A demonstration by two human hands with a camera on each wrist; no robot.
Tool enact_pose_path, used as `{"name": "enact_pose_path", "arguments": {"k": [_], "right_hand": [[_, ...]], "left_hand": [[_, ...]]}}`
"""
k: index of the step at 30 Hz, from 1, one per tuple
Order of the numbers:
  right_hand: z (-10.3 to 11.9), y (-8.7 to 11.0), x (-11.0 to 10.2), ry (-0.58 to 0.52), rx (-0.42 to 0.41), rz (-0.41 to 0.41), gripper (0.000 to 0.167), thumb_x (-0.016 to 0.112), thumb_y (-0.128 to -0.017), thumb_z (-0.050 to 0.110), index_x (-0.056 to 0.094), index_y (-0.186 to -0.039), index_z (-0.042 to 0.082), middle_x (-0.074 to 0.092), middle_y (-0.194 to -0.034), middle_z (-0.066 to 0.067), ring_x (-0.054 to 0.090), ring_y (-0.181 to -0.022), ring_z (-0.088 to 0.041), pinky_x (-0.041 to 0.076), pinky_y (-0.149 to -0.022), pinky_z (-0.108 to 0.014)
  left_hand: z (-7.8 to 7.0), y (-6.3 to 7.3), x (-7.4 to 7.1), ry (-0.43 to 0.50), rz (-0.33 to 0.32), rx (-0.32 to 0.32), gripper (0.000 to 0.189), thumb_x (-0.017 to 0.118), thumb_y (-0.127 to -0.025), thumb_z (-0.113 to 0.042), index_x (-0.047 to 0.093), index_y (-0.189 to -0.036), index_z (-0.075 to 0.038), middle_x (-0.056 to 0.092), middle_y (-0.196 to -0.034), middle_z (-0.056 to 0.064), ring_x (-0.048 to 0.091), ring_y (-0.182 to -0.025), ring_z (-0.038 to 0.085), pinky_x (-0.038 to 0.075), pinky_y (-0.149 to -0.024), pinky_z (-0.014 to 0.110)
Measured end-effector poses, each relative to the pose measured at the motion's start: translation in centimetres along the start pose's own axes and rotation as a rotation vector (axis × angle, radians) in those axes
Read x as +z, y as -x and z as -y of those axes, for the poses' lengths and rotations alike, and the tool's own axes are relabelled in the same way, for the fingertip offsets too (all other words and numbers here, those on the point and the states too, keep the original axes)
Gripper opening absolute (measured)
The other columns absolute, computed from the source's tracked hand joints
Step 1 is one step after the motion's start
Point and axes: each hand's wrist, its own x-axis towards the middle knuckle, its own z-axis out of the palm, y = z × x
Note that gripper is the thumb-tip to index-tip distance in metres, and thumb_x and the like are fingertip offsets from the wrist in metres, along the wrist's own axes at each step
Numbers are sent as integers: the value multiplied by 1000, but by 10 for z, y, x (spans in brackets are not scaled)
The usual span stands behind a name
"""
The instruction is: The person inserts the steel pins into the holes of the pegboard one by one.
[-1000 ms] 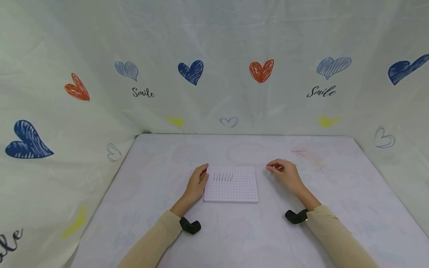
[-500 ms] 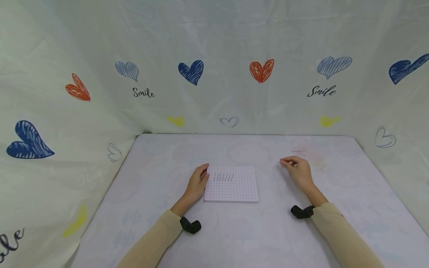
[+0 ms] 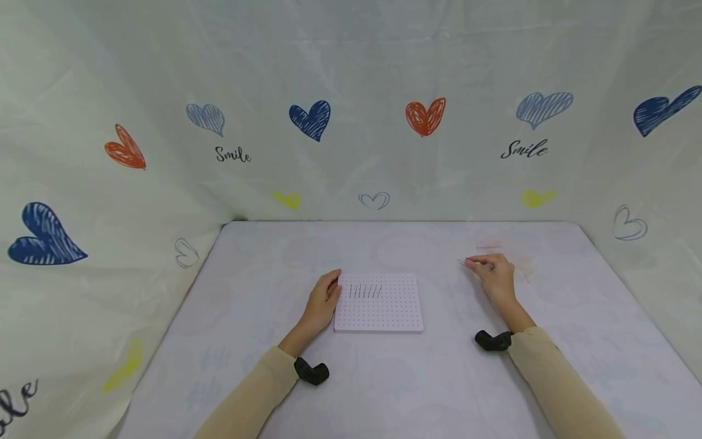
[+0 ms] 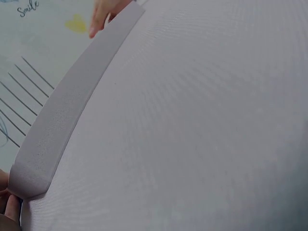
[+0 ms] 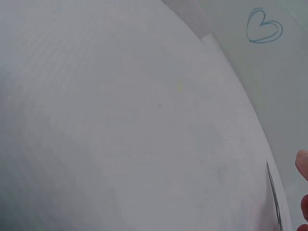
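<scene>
A white perforated board (image 3: 392,314) lies on the table, with a row of several thin dark pins (image 3: 366,291) standing in its upper left holes. My left hand (image 3: 319,303) holds the board by its left edge; in the left wrist view, fingers (image 4: 10,211) are at the board's corner. Away to the right, my right hand (image 3: 495,280) pinches a thin metal pin (image 3: 461,262) between thumb and fingertips, above the table. The right wrist view shows a slender dark metal pin (image 5: 274,195) beside partly visible fingertips. Whether the palm holds more is hidden.
The white table (image 3: 384,384) has faint reddish marks (image 3: 496,249) near its far right. A pale curtain (image 3: 373,61) printed with hearts hangs behind and to the left. Each wrist wears a black camera (image 3: 311,371).
My right hand has moved right, away from the board, and the thin pin now sticks out from its fingertips. My left hand and the board have stayed put.
</scene>
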Motion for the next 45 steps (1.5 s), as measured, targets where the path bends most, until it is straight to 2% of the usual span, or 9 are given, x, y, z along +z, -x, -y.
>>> {"name": "enact_pose_path", "arguments": {"k": [4, 11, 16, 21, 26, 35, 45], "right_hand": [[-2, -1, 0, -6, 12, 0, 26, 74, -92, 14, 74, -105, -8, 57, -102, -19, 43, -88, -22, 34, -72, -32], [-6, -4, -2, 54, -23, 22, 21, 74, -92, 13, 75, -101, -6, 59, -90, -16, 46, -76, -20, 37, -61, -25], [-10, -6, -3, 87, -53, 26, 17, 75, -90, 10, 75, -96, -6, 59, -84, -13, 48, -73, -19, 36, -58, -23], [-13, -7, -2, 103, -58, 37, 17, 76, -89, 9, 74, -94, -6, 58, -84, -12, 48, -72, -19, 37, -58, -23], [-16, -7, -2, 125, -65, 35, 16, 77, -88, 10, 75, -93, -5, 57, -83, -11, 48, -72, -20, 37, -59, -25], [-19, -8, 1, 157, -128, 2, 15, 79, -86, 7, 75, -89, -7, 57, -78, -11, 48, -70, -20, 36, -59, -27], [-17, -8, 4, 174, -120, 23, 16, 74, -90, 6, 72, -89, -10, 58, -79, -13, 49, -75, -24, 37, -63, -30]], "left_hand": [[1, 1, 0, 2, 3, -2, 45, 46, -104, -1, 39, -148, 5, 40, -149, 22, 39, -140, 31, 36, -114, 37], [1, 1, 0, 5, 4, -9, 45, 46, -104, 0, 39, -148, 6, 40, -150, 22, 38, -140, 31, 36, -114, 37], [0, 2, 0, 4, 3, -1, 44, 47, -104, 0, 39, -147, 6, 40, -149, 23, 39, -140, 32, 36, -114, 37], [0, 3, 0, 0, 3, 15, 44, 47, -103, 1, 40, -146, 8, 40, -148, 24, 39, -139, 34, 37, -114, 39], [0, 2, 0, -5, 1, -1, 44, 47, -104, 0, 39, -147, 7, 40, -149, 23, 39, -140, 33, 36, -114, 38], [0, 1, 1, -2, 1, -8, 44, 46, -104, -1, 39, -147, 7, 40, -149, 23, 38, -140, 32, 36, -114, 37], [0, 1, 1, 6, 10, -2, 45, 46, -104, -1, 38, -148, 6, 39, -150, 22, 37, -141, 31, 35, -115, 37]]}}
